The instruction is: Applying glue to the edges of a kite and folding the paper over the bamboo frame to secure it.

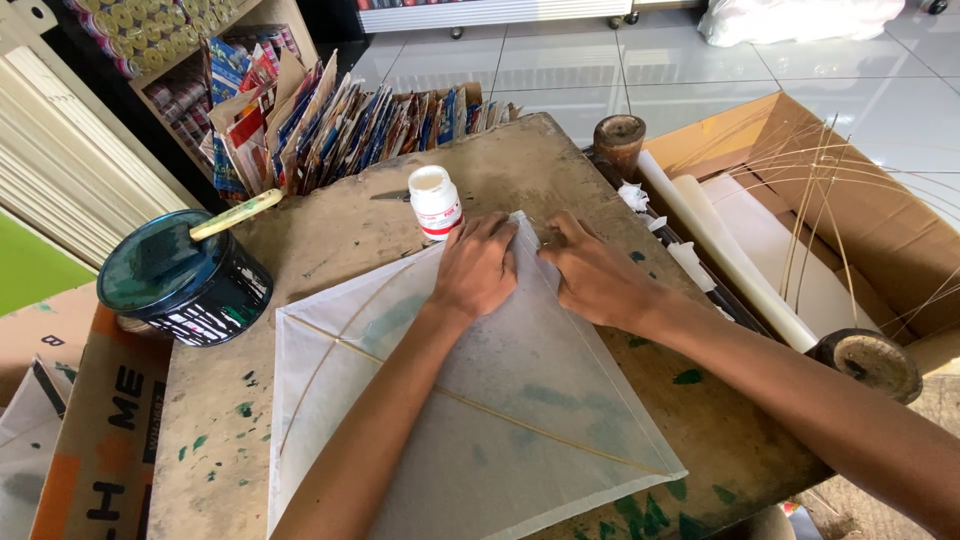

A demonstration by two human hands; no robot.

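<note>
both hands (pixel 535 268) press flat (fingers spread) on white kite (pixel 470 400) corner.

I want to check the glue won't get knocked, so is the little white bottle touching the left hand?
Apart. The head view shows a strip of bare tabletop between the white bottle and the left hand, which lies flat on the kite.

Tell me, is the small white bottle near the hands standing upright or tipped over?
Upright. The white bottle stands on its base on the table, white cap on top, just beyond the left hand.
</note>
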